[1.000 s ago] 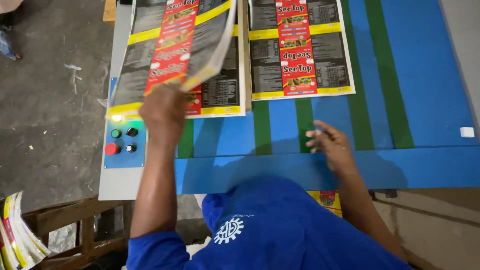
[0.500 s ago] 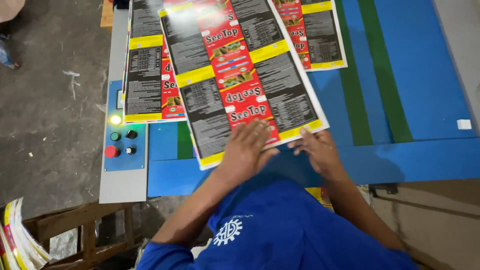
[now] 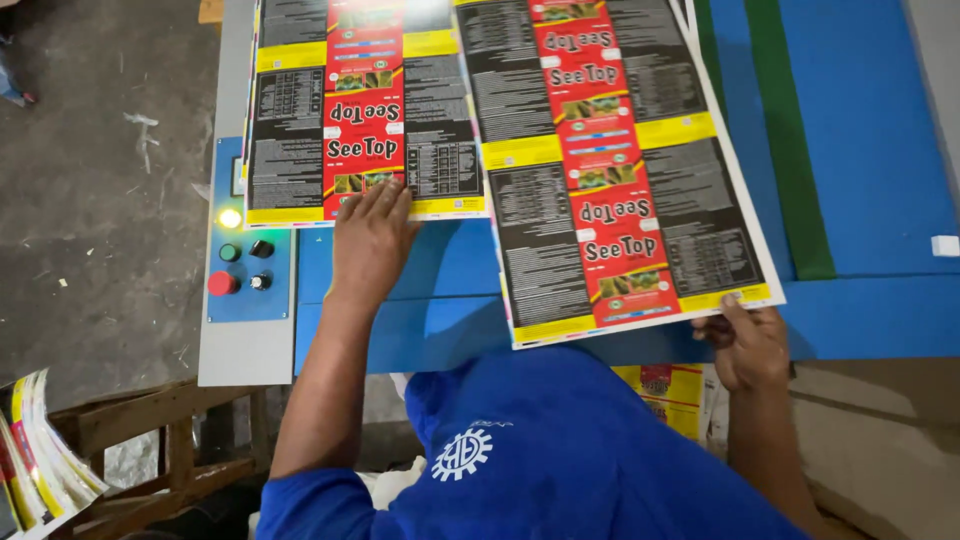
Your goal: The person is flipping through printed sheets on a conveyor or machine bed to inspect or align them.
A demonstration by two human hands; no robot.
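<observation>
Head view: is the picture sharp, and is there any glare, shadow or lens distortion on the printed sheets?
Head view: mostly sharp, sheet graphics crisp; soft even light, no strong glare on the printed sheet under the left hand or the sheet held by the right hand; faint shadow beneath the raised sheet on the blue table; straight edges slightly bowed by the wide lens.

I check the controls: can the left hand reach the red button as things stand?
Probably yes. The left hand rests flat on the left printed sheet, holding nothing, and the red button lies uncovered on the panel beside it.
</observation>
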